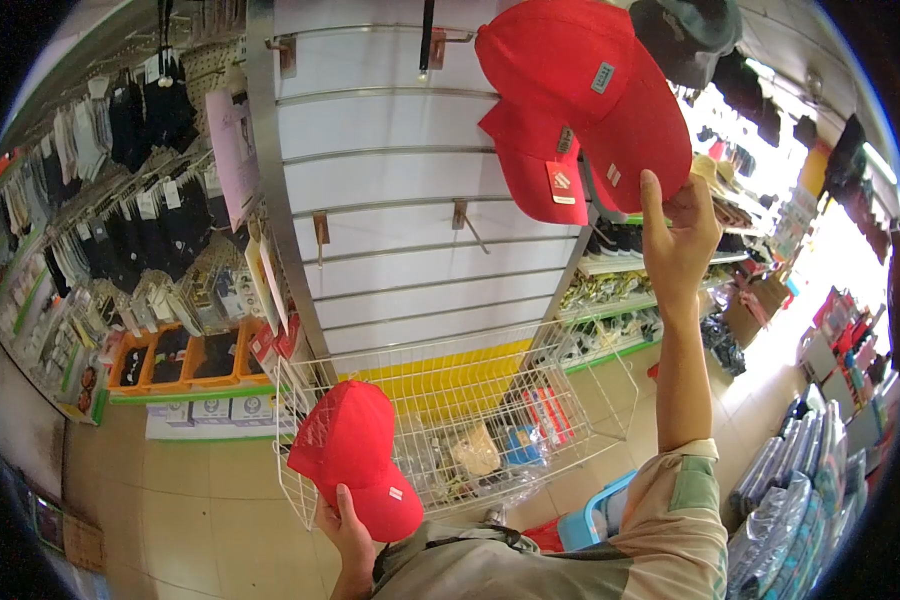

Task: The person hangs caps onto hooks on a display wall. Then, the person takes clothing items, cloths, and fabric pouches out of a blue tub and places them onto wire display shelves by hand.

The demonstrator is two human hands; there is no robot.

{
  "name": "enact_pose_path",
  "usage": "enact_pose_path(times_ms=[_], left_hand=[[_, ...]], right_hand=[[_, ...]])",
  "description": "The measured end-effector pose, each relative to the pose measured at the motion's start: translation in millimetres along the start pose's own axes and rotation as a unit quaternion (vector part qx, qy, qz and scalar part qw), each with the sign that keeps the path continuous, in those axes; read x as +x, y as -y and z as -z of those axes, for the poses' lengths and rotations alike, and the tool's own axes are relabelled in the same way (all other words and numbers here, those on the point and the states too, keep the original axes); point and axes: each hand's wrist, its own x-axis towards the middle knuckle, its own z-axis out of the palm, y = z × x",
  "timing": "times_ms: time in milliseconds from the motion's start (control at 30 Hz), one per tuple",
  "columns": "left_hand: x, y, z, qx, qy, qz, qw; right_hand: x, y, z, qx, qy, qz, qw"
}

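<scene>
My right hand (682, 235) is raised at the upper right, its thumb and fingers pinching the brim of a red cap (610, 75). Behind and below that cap is another red cap (535, 165) with a hanging red tag; how it is held up cannot be seen. Low at the left, my left hand (348, 530) grips a third red cap (355, 450) by its brim, thumb on top. This cap is in front of the left side of a white wire basket (590, 440). The fingers beneath the brim are partly hidden.
A white slatted panel (420, 180) with metal hooks stands ahead. Socks (160, 230) hang at the left above orange bins (215, 355). Packaged goods lie in the wire basket. A blue basket (585, 520) is beside my right sleeve, and plastic-wrapped items (790, 500) stand at the lower right.
</scene>
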Motion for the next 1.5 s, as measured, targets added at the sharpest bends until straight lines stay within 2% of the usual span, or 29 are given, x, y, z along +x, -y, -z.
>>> enact_pose_path(times_ms=[367, 467, 567, 800, 1067, 1300, 1433, 1500], left_hand=[[-1.7, -5.0, -0.6, 0.012, -0.001, -0.008, 1.000], [-1.8, 0.7, 8.7, 0.024, 0.027, 0.008, 0.999], [-3.6, -8.2, -3.7, 0.008, -0.003, -0.009, 1.000], [-4.6, -3.9, -0.7, 0.015, 0.001, -0.011, 1.000], [-6.9, -2.1, -0.4, 0.010, -0.002, -0.004, 1.000], [-6.8, 3.3, 3.2, 0.000, 0.004, 0.005, 1.000], [-7.6, 3.8, 2.0, 0.000, 0.004, 0.010, 1.000], [-8.3, 2.6, 1.9, -0.002, 0.010, 0.013, 1.000]], right_hand=[[-1.9, 1.9, 0.8, -0.004, -0.015, 0.010, 1.000], [-5.4, -4.4, 2.1, 0.004, 0.000, -0.014, 1.000], [-6.1, -6.9, 1.0, 0.021, 0.002, -0.008, 1.000], [-6.7, -5.5, -1.3, 0.021, 0.001, -0.007, 1.000], [-7.7, -2.6, -21.3, 0.045, 0.009, -0.016, 0.999], [-2.4, 2.8, -56.4, -0.001, 0.055, 0.021, 0.998], [-7.5, -4.4, -82.8, 0.054, 0.090, -0.039, 0.994], [-10.3, -2.3, -89.6, 0.123, 0.130, -0.152, 0.972]])
